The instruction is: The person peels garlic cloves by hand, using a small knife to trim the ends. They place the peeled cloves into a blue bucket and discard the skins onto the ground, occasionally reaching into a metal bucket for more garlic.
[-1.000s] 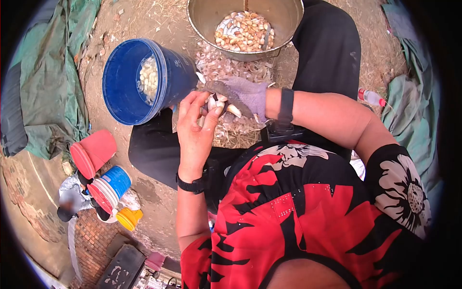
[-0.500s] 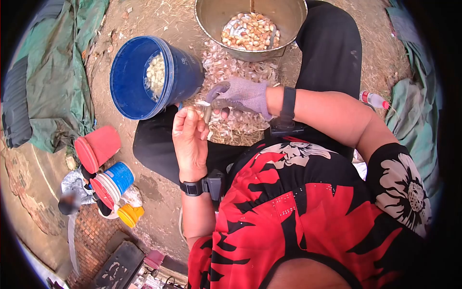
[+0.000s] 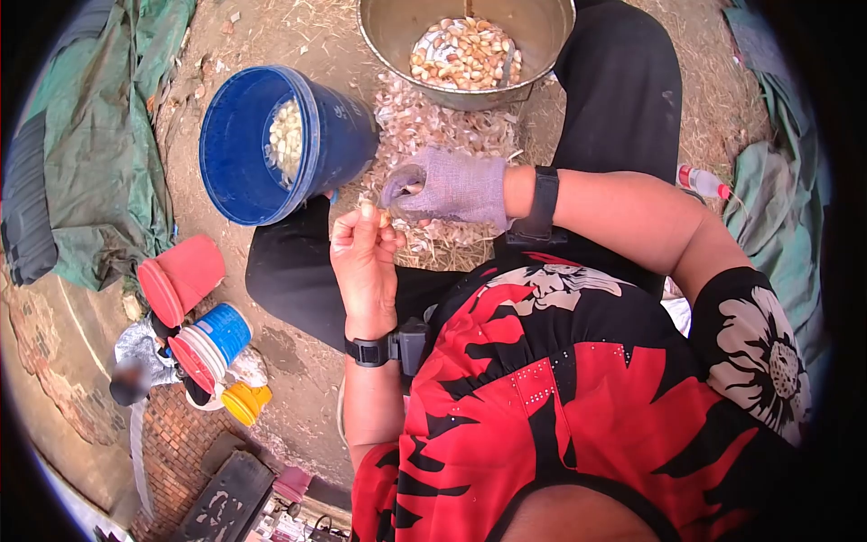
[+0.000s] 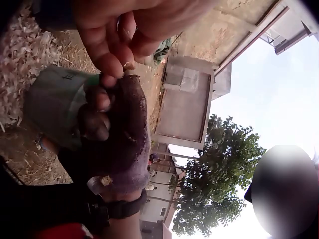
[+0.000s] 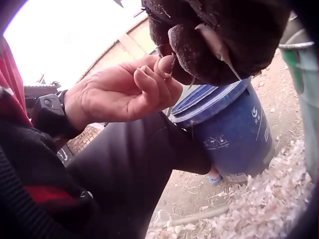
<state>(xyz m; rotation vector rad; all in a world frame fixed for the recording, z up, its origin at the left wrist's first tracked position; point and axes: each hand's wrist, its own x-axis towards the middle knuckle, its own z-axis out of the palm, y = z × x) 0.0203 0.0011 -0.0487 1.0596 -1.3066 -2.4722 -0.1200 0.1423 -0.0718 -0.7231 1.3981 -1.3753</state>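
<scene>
Whatever the left hand (image 3: 363, 246) pinches stays hidden behind its curled fingers.

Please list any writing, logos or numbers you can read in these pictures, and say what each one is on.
None can be read.
Blue bucket: a round white logo and white characters on its side, too small and blurred to read.
Small blue tub: a label, too small to read.
Dark board at the lower edge: pale marks, illegible.

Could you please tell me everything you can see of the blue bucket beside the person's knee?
The blue bucket looks like plastic, round and deep, tilted so its mouth faces the head camera. Pale peeled garlic cloves lie inside. White printing marks its outer wall. It stands on dirt ground against the black trouser leg, with garlic skins beside it. Neither hand touches it.
</scene>
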